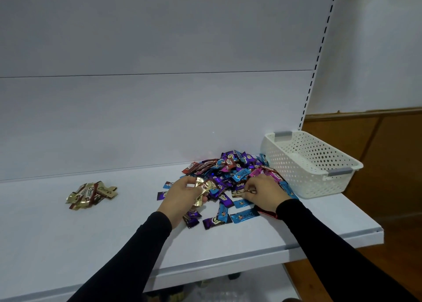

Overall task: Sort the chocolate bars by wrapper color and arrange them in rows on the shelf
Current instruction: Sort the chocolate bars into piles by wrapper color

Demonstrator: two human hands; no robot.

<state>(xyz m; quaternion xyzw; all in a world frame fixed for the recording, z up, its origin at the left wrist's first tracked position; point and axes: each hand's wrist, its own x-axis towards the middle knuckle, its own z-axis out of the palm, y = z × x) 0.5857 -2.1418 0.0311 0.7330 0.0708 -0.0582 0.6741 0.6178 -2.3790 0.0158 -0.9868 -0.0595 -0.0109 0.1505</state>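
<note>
From where I sit, my left hand [182, 193] is curled round a few gold-wrapped bars [202, 191], holding them just above the shelf [114, 233] at the near left edge of the mixed heap [230, 176]. My right hand [262, 191] is down on the heap's right side, fingertips pinching what looks like another gold bar [239, 193] among the blue and purple ones; the grip there is closed on it, though the wrapper is partly hidden. A small gold pile [91, 194] already lies well to the left, apart from the heap. The white basket [312, 164] stands beside the heap on the right, with nothing showing inside it.

I judge these bars light and fairly stiff through the middle, with crinkly foil that is slick and slides easily over its neighbours. The flat crimped ends give the best purchase for a pinch; taking one by the middle risks dragging others along. The sorting looks barely begun, with only gold separated and no rows laid yet
</note>
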